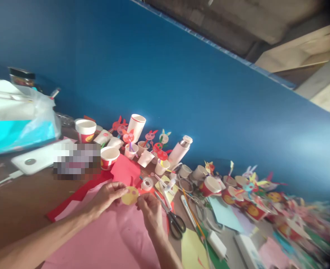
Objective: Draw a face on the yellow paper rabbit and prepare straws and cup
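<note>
Between both hands is a round yellow paper face (129,196) with pinkish spots on it. My left hand (112,195) pinches its left edge between thumb and fingers. At the disc's right edge, my right hand (150,209) has its fingers pressed together; the hand covers whatever small thing may be in them. Under both hands lies a large pink paper sheet (105,239), over red paper (125,168). A roll of clear tape (147,183) rests just beyond the right hand, and black-handled scissors (176,225) lie to its right.
Paper cups (109,157) with paper animal figures line the blue wall (165,82). A white thermos (180,151) stands among them. A white device (41,157) with a cable lies left. Rightward are a pencil (193,215), a charger (217,244), coloured paper (225,215) and more decorated cups.
</note>
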`<state>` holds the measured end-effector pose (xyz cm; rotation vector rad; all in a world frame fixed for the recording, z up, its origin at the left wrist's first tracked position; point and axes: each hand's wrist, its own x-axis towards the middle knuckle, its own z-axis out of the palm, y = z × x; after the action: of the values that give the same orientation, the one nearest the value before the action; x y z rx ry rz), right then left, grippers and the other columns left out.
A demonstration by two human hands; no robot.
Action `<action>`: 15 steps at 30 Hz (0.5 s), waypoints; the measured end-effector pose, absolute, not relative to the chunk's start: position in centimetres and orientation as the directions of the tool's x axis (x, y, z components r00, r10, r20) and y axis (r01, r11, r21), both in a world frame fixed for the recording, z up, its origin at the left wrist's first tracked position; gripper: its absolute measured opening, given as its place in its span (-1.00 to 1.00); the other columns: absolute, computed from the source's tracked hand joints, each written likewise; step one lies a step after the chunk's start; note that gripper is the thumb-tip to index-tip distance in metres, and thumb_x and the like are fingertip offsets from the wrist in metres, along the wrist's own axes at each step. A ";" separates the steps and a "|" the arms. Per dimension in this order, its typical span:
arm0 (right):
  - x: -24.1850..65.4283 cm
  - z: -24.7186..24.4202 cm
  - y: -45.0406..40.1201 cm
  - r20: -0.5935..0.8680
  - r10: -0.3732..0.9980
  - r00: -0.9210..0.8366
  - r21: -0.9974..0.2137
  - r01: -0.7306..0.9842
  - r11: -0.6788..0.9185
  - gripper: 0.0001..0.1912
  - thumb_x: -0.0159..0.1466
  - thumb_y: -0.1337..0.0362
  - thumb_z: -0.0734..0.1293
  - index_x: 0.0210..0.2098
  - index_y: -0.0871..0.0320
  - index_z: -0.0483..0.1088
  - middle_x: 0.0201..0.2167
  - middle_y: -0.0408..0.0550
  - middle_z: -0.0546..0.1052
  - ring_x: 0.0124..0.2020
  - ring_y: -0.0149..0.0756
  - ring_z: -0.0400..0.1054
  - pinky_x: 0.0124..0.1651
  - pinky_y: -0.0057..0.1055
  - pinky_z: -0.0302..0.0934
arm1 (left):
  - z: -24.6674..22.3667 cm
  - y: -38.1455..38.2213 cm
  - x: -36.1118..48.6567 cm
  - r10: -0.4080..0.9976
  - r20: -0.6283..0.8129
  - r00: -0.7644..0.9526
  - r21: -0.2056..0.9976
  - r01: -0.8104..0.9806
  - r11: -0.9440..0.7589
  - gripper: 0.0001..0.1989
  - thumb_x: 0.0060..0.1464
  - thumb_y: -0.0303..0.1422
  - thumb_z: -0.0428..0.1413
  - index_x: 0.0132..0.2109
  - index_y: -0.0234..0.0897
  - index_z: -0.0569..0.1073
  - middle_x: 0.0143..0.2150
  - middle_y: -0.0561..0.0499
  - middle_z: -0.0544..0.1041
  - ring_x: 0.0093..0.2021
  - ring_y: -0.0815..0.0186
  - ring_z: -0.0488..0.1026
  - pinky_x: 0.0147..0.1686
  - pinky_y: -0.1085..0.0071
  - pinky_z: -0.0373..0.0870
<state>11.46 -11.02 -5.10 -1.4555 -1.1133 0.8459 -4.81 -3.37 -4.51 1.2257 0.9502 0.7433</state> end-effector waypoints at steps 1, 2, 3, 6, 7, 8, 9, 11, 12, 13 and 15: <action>11.5 -5.1 -11.0 0.066 0.946 0.317 -0.981 0.193 0.004 -0.81 0.15 0.20 0.28 -0.53 0.13 0.42 -0.58 -0.15 0.48 -0.49 -0.35 0.33 -0.35 -0.44 0.17 | -4.4 -3.4 -4.9 0.885 -0.182 0.428 0.983 0.043 0.181 -0.57 -0.18 0.03 0.24 -0.41 -0.27 0.46 -0.63 0.12 0.38 -0.58 0.37 0.30 -0.51 0.47 0.19; 11.6 -5.1 -11.0 0.070 0.945 0.321 -0.982 0.191 0.008 -0.80 0.15 0.20 0.27 -0.53 0.12 0.42 -0.58 -0.16 0.48 -0.49 -0.35 0.33 -0.34 -0.43 0.17 | -4.4 -3.4 -4.9 0.890 -0.172 0.422 0.985 0.057 0.164 -0.57 -0.18 0.04 0.23 -0.43 -0.27 0.46 -0.63 0.12 0.38 -0.57 0.36 0.30 -0.51 0.47 0.19; 11.7 -5.1 -11.0 0.075 0.944 0.321 -0.982 0.188 0.014 -0.79 0.16 0.17 0.26 -0.53 0.12 0.41 -0.57 -0.16 0.48 -0.48 -0.34 0.34 -0.34 -0.43 0.18 | -4.3 -3.4 -4.9 0.894 -0.162 0.418 0.987 0.064 0.149 -0.57 -0.19 0.04 0.23 -0.44 -0.27 0.46 -0.63 0.11 0.38 -0.57 0.35 0.31 -0.50 0.47 0.19; 11.7 -4.9 -11.2 0.091 0.950 0.298 -0.982 0.183 0.037 -0.67 0.21 0.02 0.22 -0.50 0.11 0.41 -0.57 -0.14 0.48 -0.48 -0.33 0.34 -0.35 -0.42 0.20 | -4.5 -3.4 -4.9 0.899 -0.141 0.416 0.990 0.089 0.114 -0.57 -0.17 0.05 0.22 -0.46 -0.26 0.44 -0.62 0.12 0.37 -0.55 0.35 0.30 -0.49 0.47 0.19; 11.6 -4.9 -11.3 0.092 0.953 0.290 -0.982 0.187 0.038 -0.65 0.21 -0.01 0.23 -0.48 0.11 0.42 -0.57 -0.13 0.48 -0.48 -0.32 0.34 -0.35 -0.42 0.20 | -4.6 -3.4 -4.8 0.900 -0.134 0.414 0.990 0.093 0.105 -0.58 -0.16 0.05 0.22 -0.46 -0.26 0.44 -0.62 0.13 0.37 -0.55 0.35 0.30 -0.49 0.47 0.18; 11.5 -5.0 -11.3 0.090 0.953 0.290 -0.980 0.195 0.033 -0.67 0.20 0.00 0.25 -0.48 0.12 0.43 -0.56 -0.13 0.49 -0.48 -0.32 0.34 -0.36 -0.42 0.19 | -4.8 -3.4 -4.8 0.901 -0.125 0.415 0.991 0.095 0.094 -0.58 -0.15 0.05 0.21 -0.46 -0.26 0.44 -0.62 0.13 0.37 -0.55 0.35 0.29 -0.49 0.47 0.18; 11.4 -5.1 -11.3 0.083 0.952 0.295 -0.979 0.205 0.022 -0.71 0.18 0.04 0.28 -0.48 0.12 0.43 -0.56 -0.13 0.49 -0.49 -0.33 0.33 -0.37 -0.43 0.18 | -5.0 -3.3 -4.8 0.903 -0.112 0.415 0.992 0.096 0.079 -0.58 -0.14 0.05 0.21 -0.46 -0.26 0.44 -0.61 0.13 0.37 -0.55 0.35 0.29 -0.48 0.47 0.18; 11.2 -5.5 -11.2 0.063 0.948 0.311 -0.975 0.220 -0.007 -0.80 0.15 0.15 0.31 -0.51 0.12 0.40 -0.58 -0.14 0.48 -0.52 -0.35 0.31 -0.39 -0.44 0.16 | -5.3 -3.3 -4.9 0.904 -0.086 0.419 0.994 0.100 0.048 -0.57 -0.12 0.05 0.20 -0.46 -0.26 0.44 -0.61 0.12 0.38 -0.54 0.35 0.30 -0.48 0.48 0.18; 11.2 -5.6 -11.1 0.054 0.947 0.318 -0.974 0.224 -0.020 -0.82 0.15 0.19 0.31 -0.53 0.11 0.38 -0.59 -0.15 0.48 -0.53 -0.35 0.30 -0.39 -0.45 0.16 | -5.4 -3.2 -5.0 0.901 -0.087 0.424 0.993 0.109 0.045 -0.57 -0.11 0.06 0.20 -0.45 -0.26 0.45 -0.60 0.12 0.39 -0.54 0.35 0.30 -0.49 0.48 0.18; 11.1 -5.8 -11.0 0.047 0.946 0.321 -0.974 0.225 -0.028 -0.83 0.15 0.20 0.30 -0.53 0.11 0.37 -0.60 -0.15 0.47 -0.54 -0.35 0.30 -0.40 -0.45 0.16 | -5.4 -3.1 -5.1 0.897 -0.099 0.431 0.991 0.123 0.051 -0.56 -0.09 0.07 0.19 -0.42 -0.26 0.47 -0.60 0.12 0.40 -0.54 0.35 0.32 -0.52 0.49 0.18; 11.2 -5.8 -10.9 0.041 0.945 0.323 -0.974 0.223 -0.034 -0.84 0.15 0.20 0.29 -0.52 0.12 0.38 -0.60 -0.15 0.48 -0.54 -0.35 0.31 -0.40 -0.44 0.18 | -5.3 -3.0 -5.5 0.897 -0.120 0.426 0.985 0.163 0.055 -0.52 -0.05 0.10 0.18 -0.29 -0.26 0.53 -0.53 0.09 0.47 -0.50 0.30 0.40 -0.53 0.48 0.23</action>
<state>11.20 -10.88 -5.82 -1.5082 -1.1160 0.8393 -5.49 -3.03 -5.29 1.4271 1.0119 0.7347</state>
